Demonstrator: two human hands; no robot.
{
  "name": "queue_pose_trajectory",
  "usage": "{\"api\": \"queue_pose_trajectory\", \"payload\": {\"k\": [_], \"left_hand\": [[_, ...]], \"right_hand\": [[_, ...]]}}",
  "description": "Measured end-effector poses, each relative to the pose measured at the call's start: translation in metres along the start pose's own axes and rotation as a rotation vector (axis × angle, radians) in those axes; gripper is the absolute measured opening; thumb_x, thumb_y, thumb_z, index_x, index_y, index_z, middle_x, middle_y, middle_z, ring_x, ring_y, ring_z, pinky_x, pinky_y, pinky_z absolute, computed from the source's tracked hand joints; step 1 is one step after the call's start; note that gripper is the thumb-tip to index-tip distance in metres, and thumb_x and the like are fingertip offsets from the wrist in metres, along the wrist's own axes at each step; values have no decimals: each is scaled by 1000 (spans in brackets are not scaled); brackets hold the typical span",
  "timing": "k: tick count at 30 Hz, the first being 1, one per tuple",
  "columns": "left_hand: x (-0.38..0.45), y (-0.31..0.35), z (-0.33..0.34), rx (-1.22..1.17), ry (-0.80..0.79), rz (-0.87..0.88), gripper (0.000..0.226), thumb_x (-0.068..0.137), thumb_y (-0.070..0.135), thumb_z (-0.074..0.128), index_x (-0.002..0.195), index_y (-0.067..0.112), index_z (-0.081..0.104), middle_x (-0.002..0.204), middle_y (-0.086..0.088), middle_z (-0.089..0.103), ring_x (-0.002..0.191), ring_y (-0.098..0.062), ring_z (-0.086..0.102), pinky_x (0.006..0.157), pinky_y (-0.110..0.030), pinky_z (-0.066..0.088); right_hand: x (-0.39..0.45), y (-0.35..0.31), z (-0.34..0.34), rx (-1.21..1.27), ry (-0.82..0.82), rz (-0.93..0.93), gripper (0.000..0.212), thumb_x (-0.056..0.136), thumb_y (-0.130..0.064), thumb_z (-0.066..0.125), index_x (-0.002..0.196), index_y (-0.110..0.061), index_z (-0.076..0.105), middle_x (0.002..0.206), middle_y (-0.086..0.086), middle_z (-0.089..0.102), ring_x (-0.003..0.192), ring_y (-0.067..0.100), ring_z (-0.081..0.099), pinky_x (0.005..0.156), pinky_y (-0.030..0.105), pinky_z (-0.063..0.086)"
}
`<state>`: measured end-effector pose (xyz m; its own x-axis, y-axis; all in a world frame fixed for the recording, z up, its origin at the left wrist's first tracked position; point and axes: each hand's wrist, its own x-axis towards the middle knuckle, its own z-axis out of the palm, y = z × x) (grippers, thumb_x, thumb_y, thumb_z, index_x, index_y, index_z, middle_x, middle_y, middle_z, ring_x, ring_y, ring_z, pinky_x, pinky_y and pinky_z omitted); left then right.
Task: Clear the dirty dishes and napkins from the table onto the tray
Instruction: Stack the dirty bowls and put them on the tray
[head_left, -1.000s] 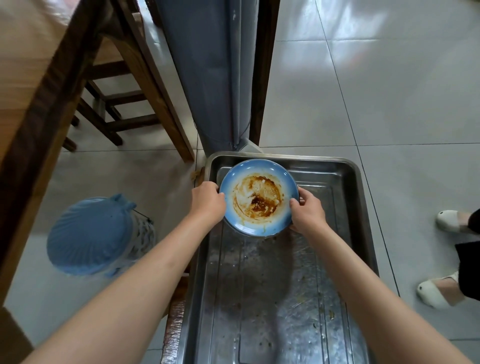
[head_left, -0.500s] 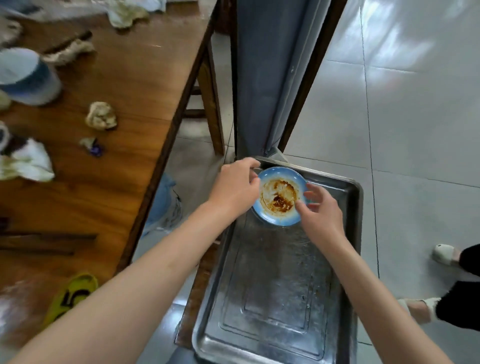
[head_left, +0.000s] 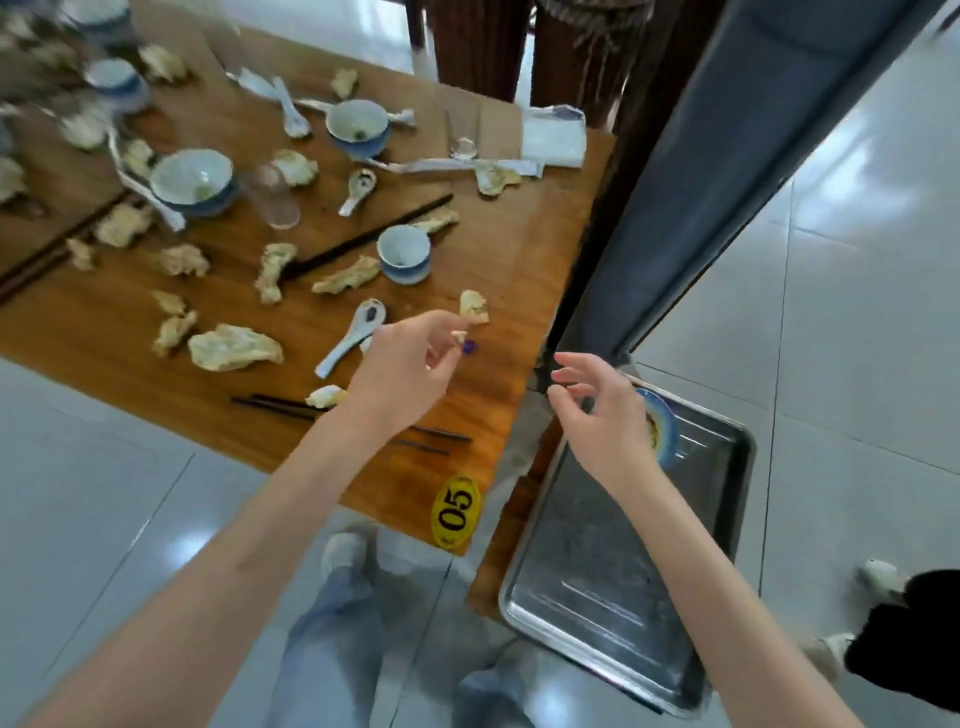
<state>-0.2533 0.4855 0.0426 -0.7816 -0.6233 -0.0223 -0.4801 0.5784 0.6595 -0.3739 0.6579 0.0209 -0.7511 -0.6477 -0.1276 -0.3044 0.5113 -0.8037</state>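
Head view is showing both hands empty — left hand (head_left: 400, 371) hovering loosely curled over the table (head_left: 498, 249), right hand (head_left: 602, 415) relaxed above the tray (head_left: 613, 613), where one blue plate (head_left: 662, 428) is lying. Nearest, a ceramic spoon (head_left: 353, 335) — probably slick and brittle, best pinched at its handle; crumpled napkins (head_left: 234, 348) look light and soft.

A yellow oval sticker (head_left: 456, 512) on the wooden table's (head_left: 498, 270) corner reads "05".

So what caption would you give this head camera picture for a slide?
Both hands, left hand and right hand, empty over a littered table; one dirty blue plate already on the steel tray.
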Motion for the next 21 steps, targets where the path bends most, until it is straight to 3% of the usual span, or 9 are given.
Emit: {"api": "queue_pose_trajectory", "payload": {"k": [3,6,9,12,15,21], "left_hand": [[-6,-35,-49,-26,-4,-67,23,89,16,61,110,24,66,87,11,65,72,6,56,67,-9,40],[-6,-74,-95,-34,13,-101,22,89,16,61,109,23,67,80,16,61,71,5,55,66,-12,39],[5,-110,-135,-28,-2,-85,24,88,16,62,110,24,67,80,13,61,72,1,57,67,-16,42],[27,-134,-165,-38,-67,-35,24,88,15,62,110,25,66,80,17,60,73,3,57,65,-12,40],[50,-142,-169,-13,-128,-11,30,86,17,65,115,25,63,88,15,61,78,0,56,66,-8,38],[118,-147,-147,94,-276,50,47,79,26,74,123,30,56,118,8,62,102,-10,57,79,-21,48]], "right_hand": [[-2,-42,26,-17,-7,3,30,89,-21,60,119,-25,58,97,-14,63,87,3,58,68,6,39],[0,-79,56,-19,0,43,29,89,-22,61,118,-24,58,94,-16,61,84,-1,57,73,17,48],[10,-114,89,-18,53,73,31,88,-21,62,119,-22,58,96,-14,63,83,-3,57,68,10,45],[27,-148,117,-33,87,97,30,89,-20,62,119,-21,58,99,-12,62,84,-1,56,66,8,44],[40,-164,136,-49,91,134,31,90,-22,62,120,-21,57,104,-9,62,87,1,56,65,8,45],[77,-155,149,-91,117,239,34,89,-22,63,122,-25,55,104,-10,61,90,4,56,68,11,46]]}}
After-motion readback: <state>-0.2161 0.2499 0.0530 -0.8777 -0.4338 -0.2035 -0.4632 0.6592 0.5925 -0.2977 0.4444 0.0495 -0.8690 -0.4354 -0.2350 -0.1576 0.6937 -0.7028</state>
